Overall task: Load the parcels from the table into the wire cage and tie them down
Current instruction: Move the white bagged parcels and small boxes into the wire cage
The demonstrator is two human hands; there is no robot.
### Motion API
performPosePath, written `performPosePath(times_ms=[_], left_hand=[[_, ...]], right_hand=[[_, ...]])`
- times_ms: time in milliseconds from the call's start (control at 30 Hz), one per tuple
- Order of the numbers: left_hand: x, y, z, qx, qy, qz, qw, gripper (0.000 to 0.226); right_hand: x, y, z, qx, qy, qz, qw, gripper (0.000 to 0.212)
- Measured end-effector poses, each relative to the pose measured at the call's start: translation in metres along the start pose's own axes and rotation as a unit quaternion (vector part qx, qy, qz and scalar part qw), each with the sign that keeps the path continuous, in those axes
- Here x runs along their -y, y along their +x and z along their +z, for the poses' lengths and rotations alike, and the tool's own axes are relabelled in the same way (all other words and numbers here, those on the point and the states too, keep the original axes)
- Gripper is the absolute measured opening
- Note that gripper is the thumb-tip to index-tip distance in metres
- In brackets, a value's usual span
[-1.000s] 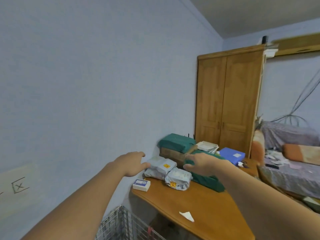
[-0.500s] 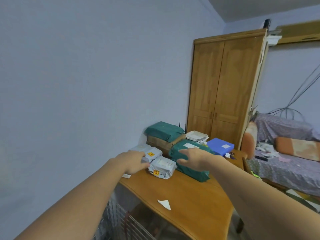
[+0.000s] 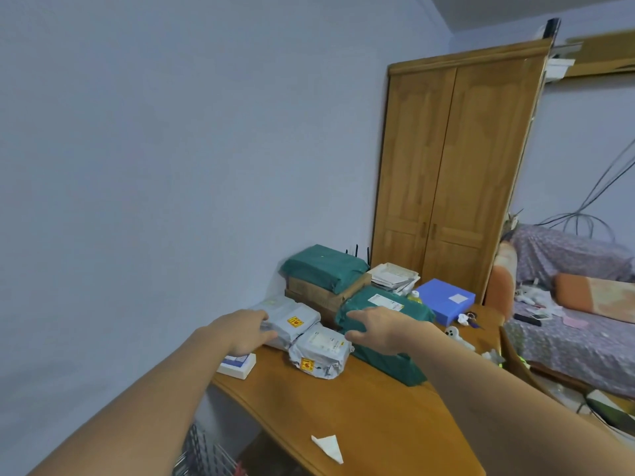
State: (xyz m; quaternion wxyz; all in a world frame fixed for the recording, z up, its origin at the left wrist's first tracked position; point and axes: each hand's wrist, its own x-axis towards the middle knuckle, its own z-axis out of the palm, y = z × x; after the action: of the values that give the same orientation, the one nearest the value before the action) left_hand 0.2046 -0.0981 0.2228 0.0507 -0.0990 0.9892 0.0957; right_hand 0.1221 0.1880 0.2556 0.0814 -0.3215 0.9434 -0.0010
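**Parcels bunched at table's far-left corner, both hands on them**

Parcels sit on the wooden table against the wall; near half of the top is bare wood w/ only a white paper scrap by the front edge. Left hand reaches over the table's left edge, thumb and fingers curled onto the rear grey mailer. A second grey mailer lies just in front, touching it. Right hand rests on the near green parcel, fingers curved over its left end, thumb at the side.

Behind: another green parcel atop a cardboard box. A small white box sits under the left wrist at the edge. Blue box and a paper stack lie further right, wardrobe beyond.

Wire cage shows only partly, below the table's left edge; contents can't be told.
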Motion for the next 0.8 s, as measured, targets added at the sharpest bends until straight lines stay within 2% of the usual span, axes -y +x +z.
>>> performPosePath(times_ms=[167,433,800], left_hand=[[0.011,0.06,0.016,0.029,-0.005,0.006,1.0,0.067],[0.014,0.159,0.082,0.078,-0.037,0.002,0.996,0.054],[0.013,0.308,0.199,0.131,-0.102,-0.1,0.981,0.064]], right_hand=[[-0.022,0.06,0.017,0.022,0.021,0.016,0.999,0.068],[-0.069,0.171,0.092,0.09,0.048,0.012,0.995,0.067],[-0.152,0.312,0.211,0.191,0.088,0.025,0.977,0.059]])
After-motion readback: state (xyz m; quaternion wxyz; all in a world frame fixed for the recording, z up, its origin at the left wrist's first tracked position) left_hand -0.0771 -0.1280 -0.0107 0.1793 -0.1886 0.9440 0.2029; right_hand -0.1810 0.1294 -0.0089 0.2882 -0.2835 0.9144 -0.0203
